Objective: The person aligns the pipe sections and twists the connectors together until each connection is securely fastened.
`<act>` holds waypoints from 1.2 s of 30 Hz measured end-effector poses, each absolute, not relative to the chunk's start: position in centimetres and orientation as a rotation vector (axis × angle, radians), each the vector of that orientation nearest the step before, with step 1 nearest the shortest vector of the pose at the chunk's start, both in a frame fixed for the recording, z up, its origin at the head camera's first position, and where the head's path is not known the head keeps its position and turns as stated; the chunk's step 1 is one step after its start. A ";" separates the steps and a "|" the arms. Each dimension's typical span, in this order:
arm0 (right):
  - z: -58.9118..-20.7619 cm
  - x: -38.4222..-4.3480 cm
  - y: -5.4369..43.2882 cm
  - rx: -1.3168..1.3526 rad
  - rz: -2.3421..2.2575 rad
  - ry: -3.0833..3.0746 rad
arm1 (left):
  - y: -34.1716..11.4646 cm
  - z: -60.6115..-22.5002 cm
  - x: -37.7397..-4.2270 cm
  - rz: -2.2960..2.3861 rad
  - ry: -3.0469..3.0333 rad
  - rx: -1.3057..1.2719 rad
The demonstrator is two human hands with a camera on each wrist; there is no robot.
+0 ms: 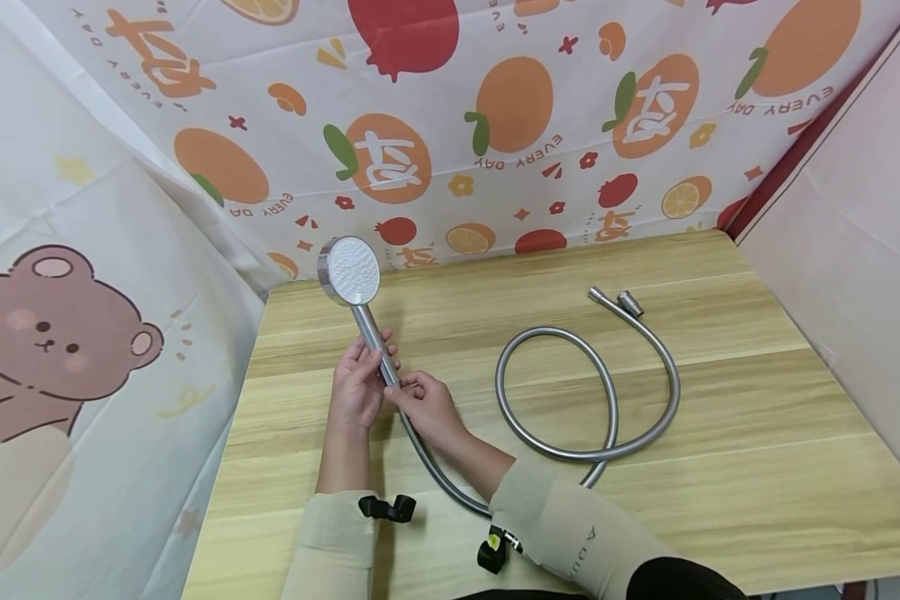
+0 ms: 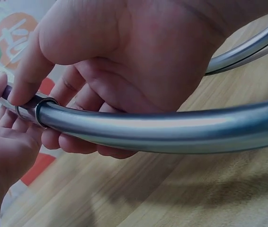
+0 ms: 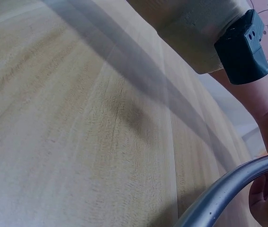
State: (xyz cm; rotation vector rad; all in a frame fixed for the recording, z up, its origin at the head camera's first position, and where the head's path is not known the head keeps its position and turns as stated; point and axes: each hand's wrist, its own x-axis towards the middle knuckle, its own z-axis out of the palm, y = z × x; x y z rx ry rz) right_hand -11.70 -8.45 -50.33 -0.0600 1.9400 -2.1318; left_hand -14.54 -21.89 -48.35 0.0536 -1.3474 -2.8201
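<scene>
A handheld shower head [image 1: 354, 270] with a round white spray face and a chrome handle is held tilted above the table's left part. My left hand [image 1: 357, 390] grips its handle [image 1: 371, 332], thumb across the front. Just below, my right hand [image 1: 429, 408] pinches the connector nut at the handle's lower end, where the metal shower hose [image 1: 438, 475] joins. In the left wrist view the right hand's fingers curl round the nut [image 2: 41, 112], and the hose [image 2: 172, 131] bends away from it. The right wrist view shows the hose [image 3: 228, 189] near the hands.
The rest of the hose [image 1: 501, 392] lies looped on the wooden table [image 1: 757, 433], its far end [image 1: 596, 293] beside a loose-looking metal fitting [image 1: 630, 303]. A fruit-print cloth [image 1: 450, 108] hangs behind, a bear-print cloth [image 1: 120, 467] at left. Each wrist carries a black camera [image 1: 387, 507].
</scene>
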 end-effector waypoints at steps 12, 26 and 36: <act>-50.0 -11.7 -8.4 0.004 -2.185 1.667 | -22.3 -48.4 -14.6 -2.894 -1.255 0.011; -50.8 -11.8 -8.8 -0.095 -2.138 1.965 | -21.4 -47.9 -14.2 -2.829 -1.251 0.002; -50.1 -11.5 -8.5 -0.076 -2.159 1.802 | -21.6 -48.5 -14.4 -2.845 -1.229 -0.053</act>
